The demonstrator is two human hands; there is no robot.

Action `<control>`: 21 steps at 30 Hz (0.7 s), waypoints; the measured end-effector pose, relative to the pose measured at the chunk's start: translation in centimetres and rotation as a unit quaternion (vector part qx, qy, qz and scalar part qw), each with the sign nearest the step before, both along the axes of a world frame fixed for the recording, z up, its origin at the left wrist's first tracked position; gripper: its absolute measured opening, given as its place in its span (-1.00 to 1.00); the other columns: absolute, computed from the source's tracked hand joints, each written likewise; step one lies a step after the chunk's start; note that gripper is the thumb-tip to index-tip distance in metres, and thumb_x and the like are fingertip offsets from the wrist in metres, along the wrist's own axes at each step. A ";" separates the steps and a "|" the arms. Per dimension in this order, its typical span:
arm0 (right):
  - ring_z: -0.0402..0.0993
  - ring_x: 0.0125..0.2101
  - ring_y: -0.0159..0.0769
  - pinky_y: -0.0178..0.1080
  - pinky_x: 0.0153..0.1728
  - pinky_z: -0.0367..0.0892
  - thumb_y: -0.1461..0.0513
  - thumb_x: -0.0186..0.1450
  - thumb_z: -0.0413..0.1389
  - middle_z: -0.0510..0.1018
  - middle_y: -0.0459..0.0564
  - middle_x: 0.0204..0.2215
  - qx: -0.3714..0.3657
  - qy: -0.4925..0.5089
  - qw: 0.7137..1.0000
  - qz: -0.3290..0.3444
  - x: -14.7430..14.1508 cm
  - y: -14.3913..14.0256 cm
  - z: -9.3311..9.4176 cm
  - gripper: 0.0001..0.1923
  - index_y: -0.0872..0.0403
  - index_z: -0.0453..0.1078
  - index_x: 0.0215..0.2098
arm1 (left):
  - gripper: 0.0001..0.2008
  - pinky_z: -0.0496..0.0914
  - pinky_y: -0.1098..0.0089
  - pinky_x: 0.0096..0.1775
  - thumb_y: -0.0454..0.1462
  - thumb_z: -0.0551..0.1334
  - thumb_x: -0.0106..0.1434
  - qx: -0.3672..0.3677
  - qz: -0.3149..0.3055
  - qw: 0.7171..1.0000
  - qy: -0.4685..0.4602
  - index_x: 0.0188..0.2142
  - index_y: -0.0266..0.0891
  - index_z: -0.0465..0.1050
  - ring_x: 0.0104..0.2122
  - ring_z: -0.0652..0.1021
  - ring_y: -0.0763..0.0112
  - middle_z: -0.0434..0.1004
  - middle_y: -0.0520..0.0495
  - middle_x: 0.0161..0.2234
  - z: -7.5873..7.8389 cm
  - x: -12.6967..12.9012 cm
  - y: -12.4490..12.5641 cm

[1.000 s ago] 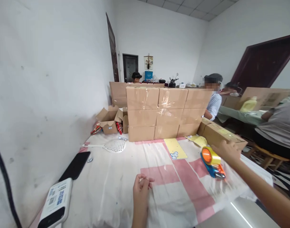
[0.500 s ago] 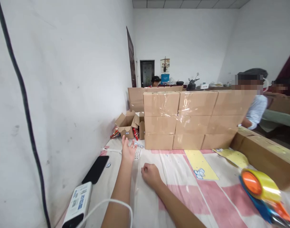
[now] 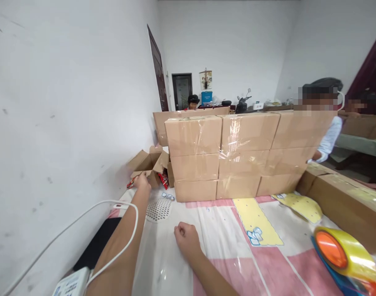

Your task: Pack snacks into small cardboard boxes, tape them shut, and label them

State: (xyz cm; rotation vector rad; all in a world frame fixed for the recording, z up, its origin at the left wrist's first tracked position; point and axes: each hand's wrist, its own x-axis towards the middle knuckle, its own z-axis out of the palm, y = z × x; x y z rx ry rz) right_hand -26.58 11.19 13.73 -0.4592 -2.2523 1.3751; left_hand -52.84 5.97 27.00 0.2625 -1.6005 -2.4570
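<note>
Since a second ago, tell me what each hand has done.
The left hand left the near cloth and reached far forward to the small open box. The right hand came off the long carton and rests as a fist on the cloth. The tape dispenser and stacked boxes stayed put.

A small packing room set up in a plain white-walled house; sealed cardboard boxes [image 3: 240, 154] stand stacked at 12 o'clock on a cloth-covered table [image 3: 224, 246]; a tape dispenser [image 3: 344, 257] lies at 4 o'clock; other people [image 3: 325, 123] work at 2 o'clock.
</note>
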 end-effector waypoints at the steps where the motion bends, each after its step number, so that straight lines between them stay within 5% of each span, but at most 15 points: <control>1: 0.13 -0.61 -0.41 -0.30 -0.49 -0.01 0.17 0.26 0.01 0.19 -0.19 -0.70 -0.010 0.006 1.000 0.002 0.0 0.1 -0.1 -0.69 0.05 0.13 -0.62 | -0.62 0.51 0.13 -0.08 -0.14 0.24 0.37 0.006 0.009 1.000 -0.008 0.10 -0.27 0.39 -0.07 0.55 0.24 0.47 -0.18 0.04 0.2 0.7 -0.8; 5: 0.16 -0.59 -0.40 -0.31 -0.50 0.09 0.17 0.26 0.01 0.22 -0.19 -0.66 -0.071 0.068 0.995 0.021 0.0 0.4 -0.3 -0.75 0.04 0.19 -0.56 | -0.85 0.51 0.34 -0.24 -0.29 0.28 0.29 0.029 0.049 0.998 -0.006 -0.17 -0.31 0.45 -0.26 0.54 0.41 0.50 -0.05 -0.21 0.4 6.3 -6.6; 8: 0.37 -0.45 -0.30 -0.27 -0.39 0.31 0.17 0.26 0.04 0.43 -0.07 -0.47 -0.067 0.138 0.988 0.021 0.6 1.1 0.4 -0.87 0.06 0.34 -0.34 | -0.93 0.47 0.46 -0.30 -0.35 0.27 0.19 0.039 0.098 0.994 0.042 -0.32 -0.25 0.40 -0.32 0.51 0.49 0.45 0.06 -0.33 0.4 12.7 -11.7; 10: 0.48 -0.10 -0.11 -0.11 -0.12 0.42 0.15 0.21 0.15 0.51 0.14 -0.10 -0.004 0.170 0.985 0.035 1.4 1.8 1.2 -0.56 0.11 0.34 0.04 | -0.89 0.47 0.46 -0.30 -0.28 0.29 0.16 0.037 0.129 0.988 0.069 -0.33 -0.21 0.38 -0.33 0.50 0.49 0.45 0.09 -0.34 0.4 16.7 -14.4; 13: -0.02 0.38 0.11 0.16 0.31 0.08 0.07 0.11 0.33 0.05 0.29 0.39 0.092 0.171 0.975 0.109 2.9 2.9 2.7 0.11 0.07 -0.17 0.45 | -0.75 0.48 0.40 -0.28 -0.15 0.37 0.07 -0.009 0.127 0.987 0.100 -0.33 -0.22 0.41 -0.37 0.49 0.46 0.45 0.09 -0.38 0.4 21.0 -16.8; 15: -0.26 0.45 0.12 0.21 0.37 -0.12 0.03 0.09 0.37 -0.16 0.25 0.46 0.105 0.169 0.969 0.147 3.7 3.4 3.4 0.29 0.00 -0.39 0.49 | -0.68 0.45 0.40 -0.33 -0.08 0.38 0.03 -0.063 0.093 0.990 0.088 -0.33 -0.24 0.42 -0.43 0.47 0.46 0.42 0.09 -0.43 0.4 22.1 -17.4; 17: -0.29 0.45 0.09 0.21 0.38 -0.13 0.01 0.10 0.37 -0.22 0.19 0.47 0.078 0.190 0.966 0.160 4.2 3.8 4.0 0.32 -0.08 -0.47 0.49 | -0.67 0.39 0.44 -0.42 -0.06 0.35 0.02 -0.106 0.046 0.992 0.056 -0.35 -0.25 0.42 -0.47 0.44 0.46 0.41 0.10 -0.47 0.2 22.2 -17.4; 21: -0.20 0.45 -0.04 0.12 0.39 -0.11 0.02 0.19 0.31 -0.13 0.11 0.47 -0.019 0.224 0.961 0.159 5.1 5.7 5.1 0.15 -0.12 -0.34 0.49 | -0.75 0.30 0.50 -0.55 -0.12 0.31 0.03 -0.147 -0.048 0.988 0.022 -0.41 -0.26 0.43 -0.51 0.42 0.46 0.40 0.06 -0.51 -0.1 20.7 -15.7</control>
